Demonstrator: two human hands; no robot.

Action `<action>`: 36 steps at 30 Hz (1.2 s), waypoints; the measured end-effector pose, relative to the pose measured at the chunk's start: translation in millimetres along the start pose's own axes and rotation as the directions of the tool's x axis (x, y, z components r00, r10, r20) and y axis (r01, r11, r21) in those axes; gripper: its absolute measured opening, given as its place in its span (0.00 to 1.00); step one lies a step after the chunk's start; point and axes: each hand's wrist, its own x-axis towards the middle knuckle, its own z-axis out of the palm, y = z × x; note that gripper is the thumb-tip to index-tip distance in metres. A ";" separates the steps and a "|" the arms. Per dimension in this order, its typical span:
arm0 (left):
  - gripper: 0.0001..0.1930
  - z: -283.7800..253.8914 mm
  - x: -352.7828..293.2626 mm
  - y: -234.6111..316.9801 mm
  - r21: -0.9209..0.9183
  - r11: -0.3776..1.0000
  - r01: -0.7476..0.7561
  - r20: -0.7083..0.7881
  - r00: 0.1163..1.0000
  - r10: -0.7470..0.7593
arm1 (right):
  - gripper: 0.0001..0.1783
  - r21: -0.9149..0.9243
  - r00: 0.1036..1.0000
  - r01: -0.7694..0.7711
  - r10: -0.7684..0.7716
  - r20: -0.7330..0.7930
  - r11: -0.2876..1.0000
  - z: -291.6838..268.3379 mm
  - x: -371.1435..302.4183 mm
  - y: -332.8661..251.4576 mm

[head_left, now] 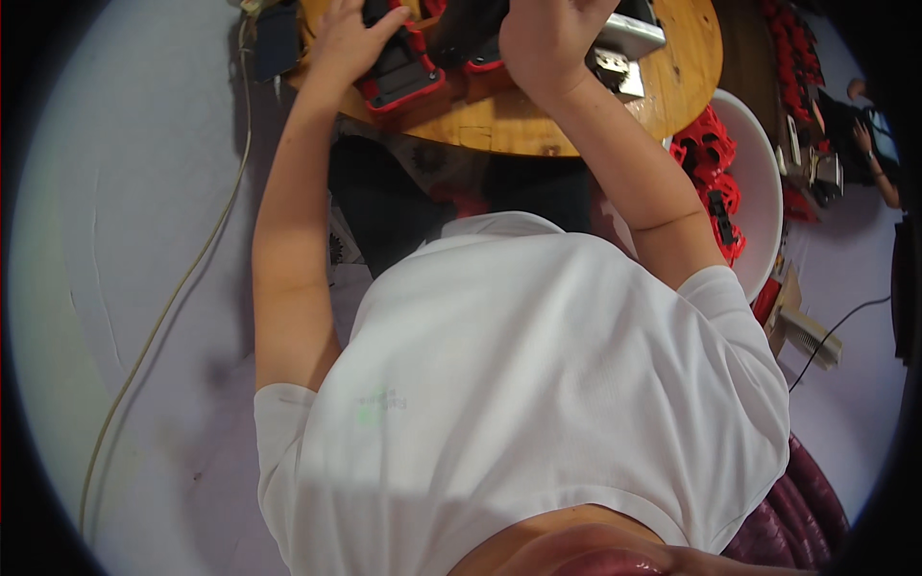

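At the top edge, my left hand [353,40] is beside a black and red plastic casing [403,82] on the round wooden table. Its thumb is stretched out over the casing, apart from the fingers, whose tips run out of the picture. My right hand [549,43] is raised over the table with its palm side partly showing. Its fingers are cut off by the top edge, so what they hold, if anything, is hidden. Between the hands lies a second black and red casing [483,63], partly covered by the right hand.
Right of my right hand, a silver metal box [631,36] and a small metal part [615,72] lie on the wooden table [538,137]. A white tub [762,144] holds several red plastic parts [713,158]. A cable [206,245] crosses the left floor. Another person [869,144] is at far right.
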 end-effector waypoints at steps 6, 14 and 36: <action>0.26 21.6 -1.0 -29.2 0.022 0.977 -0.211 0.029 0.977 0.211 | 0.29 0.086 0.998 0.010 -0.015 0.059 0.996 33.2 -15.7 28.1; 0.26 -36.0 -9.7 30.0 -0.180 0.982 -0.066 0.071 0.994 0.080 | 0.28 0.033 0.997 -0.011 0.009 0.081 0.999 38.7 -20.9 37.0; 0.29 14.3 4.6 -31.0 -0.018 0.999 -0.043 -0.006 0.999 0.043 | 0.18 0.100 0.952 -0.306 0.306 0.019 0.947 25.4 2.4 -4.3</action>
